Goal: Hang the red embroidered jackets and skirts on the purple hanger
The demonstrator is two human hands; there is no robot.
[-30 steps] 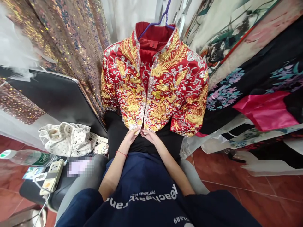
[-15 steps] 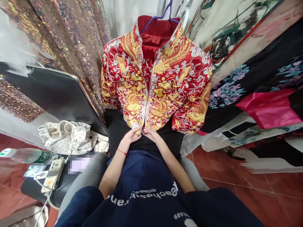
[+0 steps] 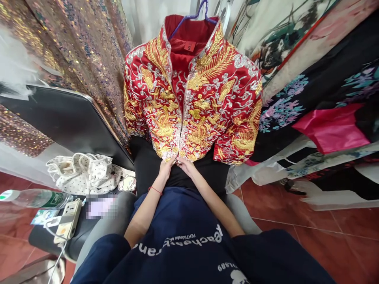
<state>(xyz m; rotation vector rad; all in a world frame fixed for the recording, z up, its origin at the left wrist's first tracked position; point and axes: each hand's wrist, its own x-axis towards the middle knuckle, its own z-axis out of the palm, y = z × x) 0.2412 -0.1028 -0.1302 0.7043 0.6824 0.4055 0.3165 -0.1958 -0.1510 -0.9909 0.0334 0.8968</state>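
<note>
Red floor tiles (image 3: 299, 232) show along the lower right and the left edge. Sequined cloth (image 3: 77, 51) hangs at the upper left, and black cloth with purple and blue flowers (image 3: 284, 112) hangs at the right. In the middle, in front of the person's dark blue shirt (image 3: 177, 221), is a red jacket (image 3: 204, 102) with gold and silver embroidery. Its 2 front edges spread apart at the collar and come together near the hem. A black backrest (image 3: 65, 122) stands to the left of the jacket, above a black seat (image 3: 41, 238). Bright pink cloth (image 3: 331, 130) lies over the flowered cloth. A white spotted bag (image 3: 85, 173) sits near the backrest; a clear bottle (image 3: 38, 198) lies on its side just below it, beside a power strip (image 3: 68, 223). A purple hanger (image 3: 192, 17) rises from the jacket's collar.

The left hand (image 3: 166, 167) pinches the bottom corner of 1 front edge, fingers narrow. The right hand (image 3: 186, 166) pinches the other corner, the 2 hands close together. A red label (image 3: 190, 46) marked "S" shows inside the collar, and a thin red bracelet (image 3: 156, 191) circles the left wrist.
</note>
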